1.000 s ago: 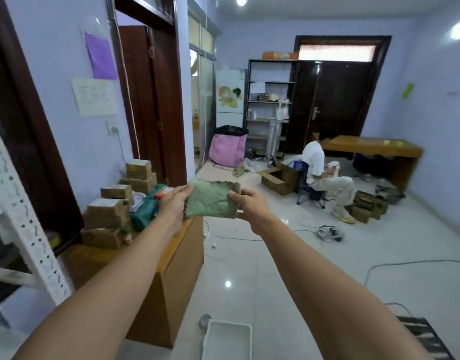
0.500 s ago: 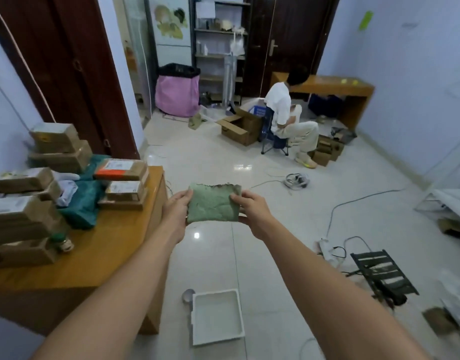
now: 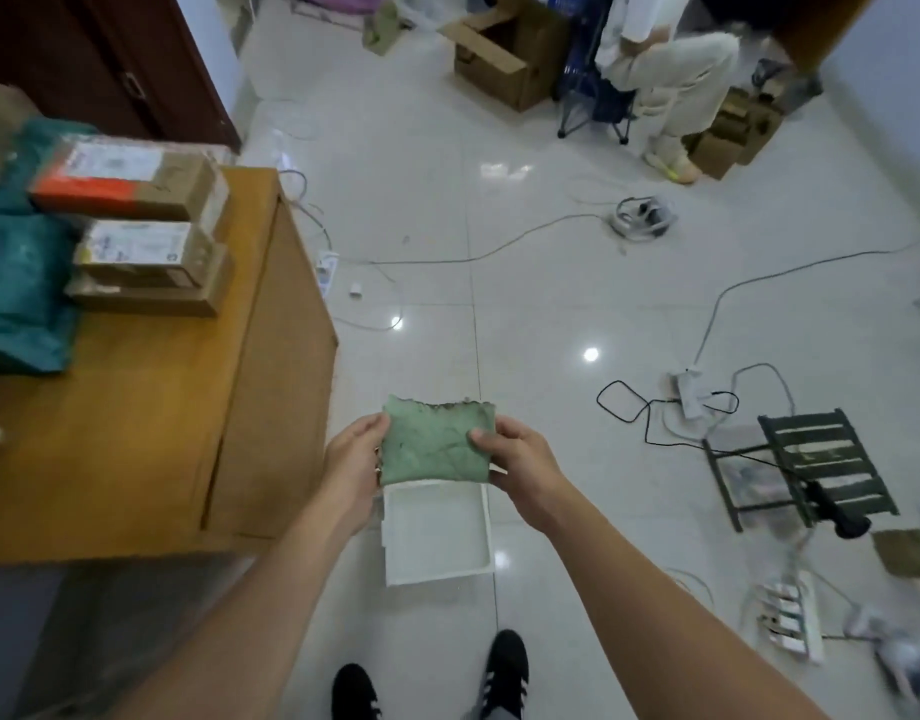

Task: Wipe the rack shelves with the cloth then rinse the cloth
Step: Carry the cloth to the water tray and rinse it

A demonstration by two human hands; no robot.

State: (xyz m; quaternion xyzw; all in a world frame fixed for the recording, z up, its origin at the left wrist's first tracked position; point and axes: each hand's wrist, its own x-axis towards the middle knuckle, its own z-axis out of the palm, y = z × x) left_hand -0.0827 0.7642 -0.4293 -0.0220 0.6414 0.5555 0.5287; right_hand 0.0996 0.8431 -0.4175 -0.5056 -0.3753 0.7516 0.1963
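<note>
Lowered since earlier, one folded green cloth point(image 3: 437, 444) hangs over one white rectangular tray point(image 3: 437, 543), pinched between left hand point(image 3: 351, 459) and right hand point(image 3: 520, 459); labels on cardboard boxes point(image 3: 151, 226) unreadable.

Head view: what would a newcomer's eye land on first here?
The green cloth, held flat between the left hand and right hand at centre, above a white tray on the floor. Left stands a wooden desk stacked with cardboard boxes; cables sprawl on the right.

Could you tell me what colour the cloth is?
Pale green cloth, dark-stained along its top edge; head view.
</note>
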